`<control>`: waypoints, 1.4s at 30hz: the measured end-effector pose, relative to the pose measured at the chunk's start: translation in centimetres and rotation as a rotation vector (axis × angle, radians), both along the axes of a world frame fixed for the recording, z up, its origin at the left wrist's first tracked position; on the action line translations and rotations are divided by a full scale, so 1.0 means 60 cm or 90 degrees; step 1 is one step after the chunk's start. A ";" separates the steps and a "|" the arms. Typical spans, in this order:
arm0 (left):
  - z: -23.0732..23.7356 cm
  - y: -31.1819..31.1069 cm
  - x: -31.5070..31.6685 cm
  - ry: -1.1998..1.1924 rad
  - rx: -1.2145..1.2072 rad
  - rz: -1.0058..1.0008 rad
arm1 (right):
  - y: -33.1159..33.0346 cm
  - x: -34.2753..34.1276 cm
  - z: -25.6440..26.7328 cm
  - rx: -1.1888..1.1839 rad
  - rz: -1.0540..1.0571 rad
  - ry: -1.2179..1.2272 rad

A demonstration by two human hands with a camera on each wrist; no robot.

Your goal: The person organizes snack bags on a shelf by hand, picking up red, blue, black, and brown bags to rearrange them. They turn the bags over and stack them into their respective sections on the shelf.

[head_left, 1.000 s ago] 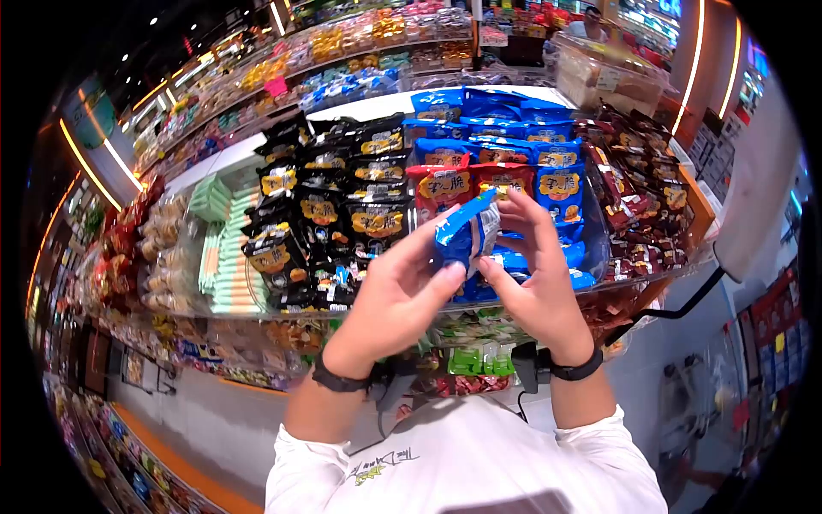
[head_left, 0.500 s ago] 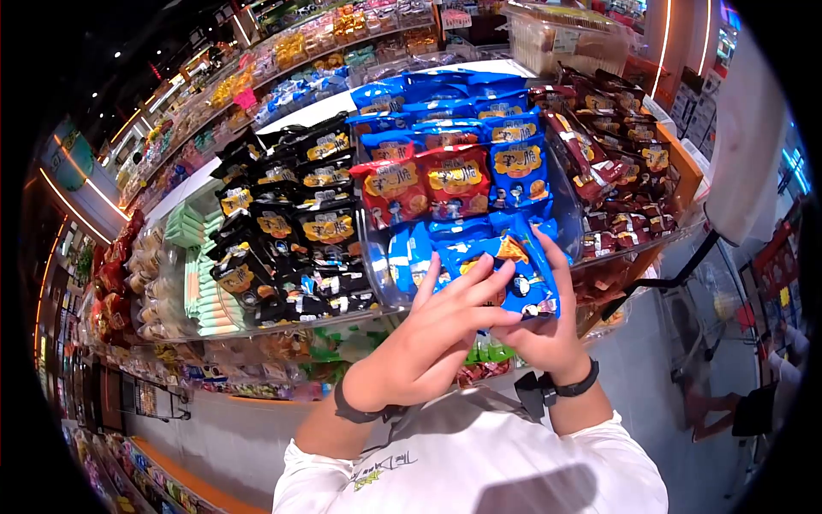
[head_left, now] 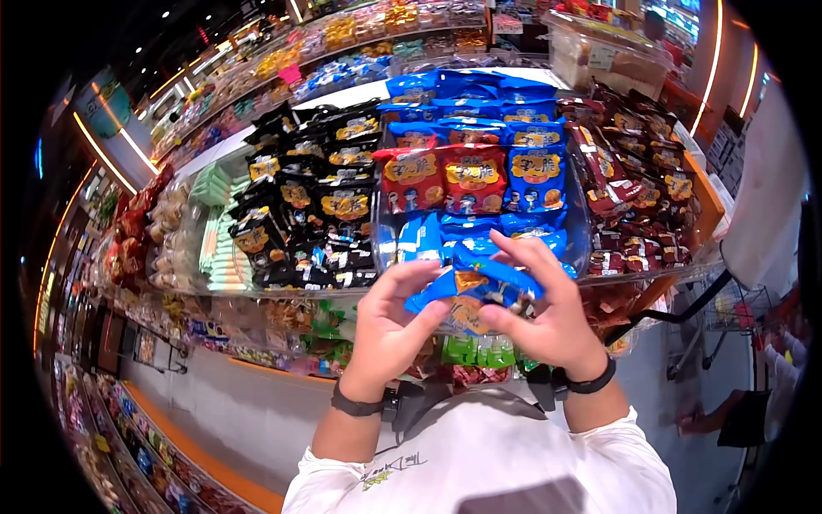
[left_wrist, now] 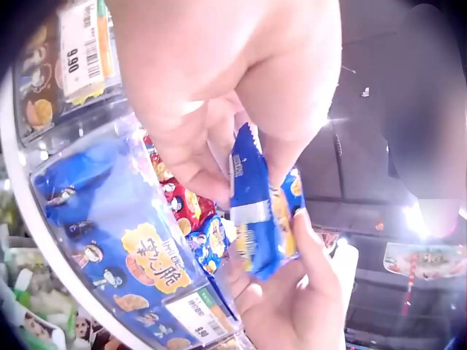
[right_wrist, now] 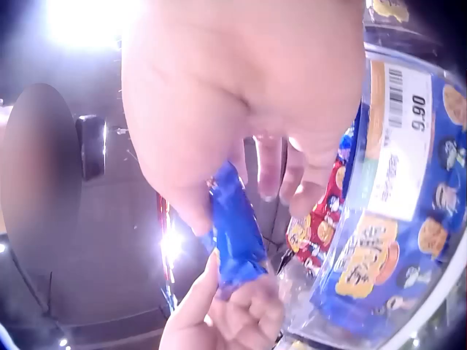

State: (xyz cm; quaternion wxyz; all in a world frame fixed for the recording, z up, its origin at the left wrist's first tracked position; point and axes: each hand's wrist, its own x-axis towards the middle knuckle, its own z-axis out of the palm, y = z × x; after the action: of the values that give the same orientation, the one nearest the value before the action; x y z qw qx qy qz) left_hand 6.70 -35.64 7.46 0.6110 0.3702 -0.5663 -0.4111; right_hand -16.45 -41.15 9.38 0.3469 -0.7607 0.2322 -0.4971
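In the head view a blue snack packet (head_left: pixel 505 276) is held between both hands, just in front of the display's front edge. My left hand (head_left: pixel 387 330) pinches one end with thumb and fingers. At the other end my right hand (head_left: pixel 561 325) grips it, thumb on the near side. The packet is tipped, showing a yellow-and-orange printed part toward me. In the left wrist view the packet (left_wrist: pixel 252 208) shows its serrated edge and a pale band. The right wrist view shows its plain blue side (right_wrist: pixel 237 230) between the hands.
Behind the hands, a clear bin holds red packets (head_left: pixel 475 180) and blue packets (head_left: pixel 535 180). Black packets (head_left: pixel 347 206) lie to the left, brown packets (head_left: pixel 629 176) to the right. Price tags (left_wrist: pixel 198 317) mark the bin front. A white post (head_left: pixel 762 197) stands at right.
The packet was tilted between both hands over the bin, then lay against the right hand with the left fingers across it. Now both hands hold it by its ends, turned on its side.
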 end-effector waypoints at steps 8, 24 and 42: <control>0.065 -0.003 0.020 -0.014 -0.038 0.057 | -0.010 0.001 0.010 0.106 0.100 0.104; 0.047 -0.008 0.038 -0.011 -0.071 0.047 | 0.028 0.038 -0.013 0.044 -0.044 -0.174; 0.049 -0.039 0.026 -0.170 0.040 -0.135 | -0.019 -0.033 0.003 -0.007 0.367 0.005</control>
State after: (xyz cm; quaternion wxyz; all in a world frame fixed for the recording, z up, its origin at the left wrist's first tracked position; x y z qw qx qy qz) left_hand 8.29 -37.99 10.37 0.4719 0.3788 -0.6649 -0.4378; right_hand -18.40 -42.28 9.59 0.4687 -0.7993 0.0047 -0.3761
